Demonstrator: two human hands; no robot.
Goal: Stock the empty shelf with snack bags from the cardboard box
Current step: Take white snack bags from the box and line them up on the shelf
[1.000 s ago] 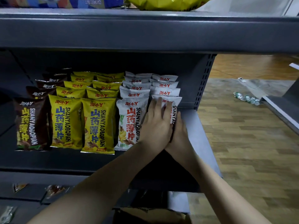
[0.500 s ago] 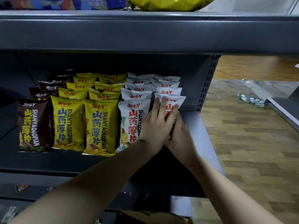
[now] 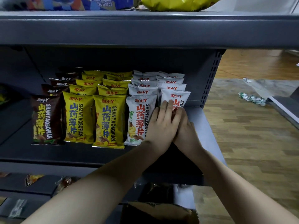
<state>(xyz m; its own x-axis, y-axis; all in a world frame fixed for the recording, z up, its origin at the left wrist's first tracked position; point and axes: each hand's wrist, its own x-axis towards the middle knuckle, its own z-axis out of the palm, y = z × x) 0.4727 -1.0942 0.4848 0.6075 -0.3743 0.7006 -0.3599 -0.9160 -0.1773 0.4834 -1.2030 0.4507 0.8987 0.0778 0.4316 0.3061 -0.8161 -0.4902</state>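
Rows of snack bags stand on the dark grey shelf (image 3: 205, 126): brown at the left, two yellow rows, two white rows at the right. The front white bag (image 3: 176, 96) of the rightmost row stands upright. My left hand (image 3: 162, 125) lies flat on its face with straight fingers. My right hand (image 3: 186, 135) rests against the bag's right side, partly hidden under the left hand. The neighbouring front white bag (image 3: 139, 120) touches my left hand. The cardboard box (image 3: 158, 214) shows at the bottom edge, below my arms.
An upper shelf (image 3: 145, 28) overhangs and carries a large yellow bag (image 3: 176, 4) and a blue carton (image 3: 77, 3). A perforated upright (image 3: 210, 78) bounds the shelf on the right. Lower shelves hold loose packets (image 3: 32, 179). Small bottles (image 3: 252, 98) lie on the wooden floor.
My left hand has slid a little lower on the front white bag, so more of the bag's top shows. Both hands stay pressed against it.
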